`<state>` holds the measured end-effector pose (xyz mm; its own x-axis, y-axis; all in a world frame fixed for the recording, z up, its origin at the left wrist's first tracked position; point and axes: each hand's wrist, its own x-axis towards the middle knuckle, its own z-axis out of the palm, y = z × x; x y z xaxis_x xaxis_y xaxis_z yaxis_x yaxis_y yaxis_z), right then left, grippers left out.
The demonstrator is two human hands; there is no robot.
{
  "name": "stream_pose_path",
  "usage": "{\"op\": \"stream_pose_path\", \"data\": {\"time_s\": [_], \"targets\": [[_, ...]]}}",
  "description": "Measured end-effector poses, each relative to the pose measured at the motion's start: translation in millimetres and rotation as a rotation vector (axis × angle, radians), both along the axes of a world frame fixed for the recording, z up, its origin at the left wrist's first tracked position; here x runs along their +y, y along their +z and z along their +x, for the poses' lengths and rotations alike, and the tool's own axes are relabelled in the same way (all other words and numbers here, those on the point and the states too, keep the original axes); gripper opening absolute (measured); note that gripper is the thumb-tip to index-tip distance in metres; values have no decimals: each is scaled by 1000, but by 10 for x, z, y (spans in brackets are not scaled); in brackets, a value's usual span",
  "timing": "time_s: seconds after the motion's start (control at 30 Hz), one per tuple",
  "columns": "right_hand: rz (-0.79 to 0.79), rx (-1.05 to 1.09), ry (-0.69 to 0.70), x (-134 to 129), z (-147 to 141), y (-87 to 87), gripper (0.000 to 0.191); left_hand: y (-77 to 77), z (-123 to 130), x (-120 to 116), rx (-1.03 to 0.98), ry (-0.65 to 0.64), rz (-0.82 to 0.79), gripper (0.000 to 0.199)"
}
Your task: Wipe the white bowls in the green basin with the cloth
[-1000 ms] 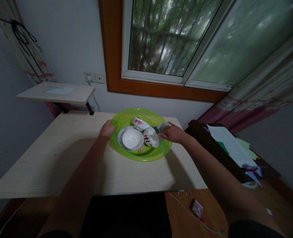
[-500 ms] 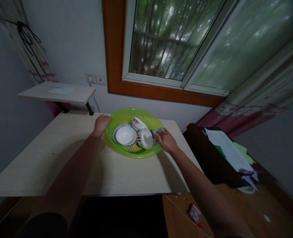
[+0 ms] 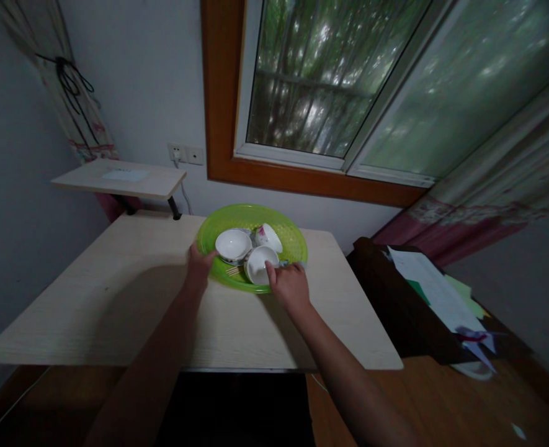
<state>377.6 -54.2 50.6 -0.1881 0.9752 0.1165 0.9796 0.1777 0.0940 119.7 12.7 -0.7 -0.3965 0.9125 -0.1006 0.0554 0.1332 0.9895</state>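
A round green plastic basin [image 3: 237, 214] is on the pale wooden table, holding dishes. Inside, a white bowl [image 3: 233, 243] sits at the left, apparently on a plate mostly hidden beneath it. A flower-patterned bowl [image 3: 269, 238] lies tilted at the back, and another white bowl [image 3: 259, 264] leans at the front. Several thin wooden chopsticks [image 3: 234, 270] lie near the front left. My left hand [image 3: 200, 264] is closed on the basin's left rim, thumb inside. My right hand [image 3: 290, 282] grips the front right rim, its thumb by the front bowl. Its fingers partly hide a greyish item [image 3: 284, 263].
A small raised shelf [image 3: 120, 177] with a paper on it stands at the table's back left. Behind the table [image 3: 139, 310] are a wall socket [image 3: 185, 154] and a wood-framed window. Dark furniture [image 3: 381, 279] with papers stands to the right.
The basin's contents have turned clockwise: chopsticks shifted left, flowered bowl right. My right hand has come round to the front right, and my left hand has moved nearer to me. The view shifted slightly.
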Motion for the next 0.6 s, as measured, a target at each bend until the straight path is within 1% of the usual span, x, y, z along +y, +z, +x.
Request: {"op": "stream_pose_path", "data": {"time_s": [0.07, 0.13, 0.27, 0.37, 0.43, 0.53, 0.6], "targets": [[-14, 1, 15, -17, -16, 18, 82, -55, 94, -84, -29, 65, 5, 89], [-34, -1, 67, -19, 28, 28, 80, -83, 128, -110, -60, 79, 40, 90], [-99, 0, 261, 29, 273, 31, 76, -59, 77, -52, -202, 38, 167, 83], [-155, 2, 358, 153, 522, 48, 78, -24, 19, 22, -247, -8, 215, 81], [-184, -15, 396, 283, 681, 76, 77, -6, -18, 70, -211, -18, 188, 83], [-204, -119, 384, 521, 872, 133, 79, 15, -83, 145, -122, -41, 101, 83], [-223, -151, 407, 683, 955, 172, 76, 16, -143, 205, -62, -68, 48, 83]]}}
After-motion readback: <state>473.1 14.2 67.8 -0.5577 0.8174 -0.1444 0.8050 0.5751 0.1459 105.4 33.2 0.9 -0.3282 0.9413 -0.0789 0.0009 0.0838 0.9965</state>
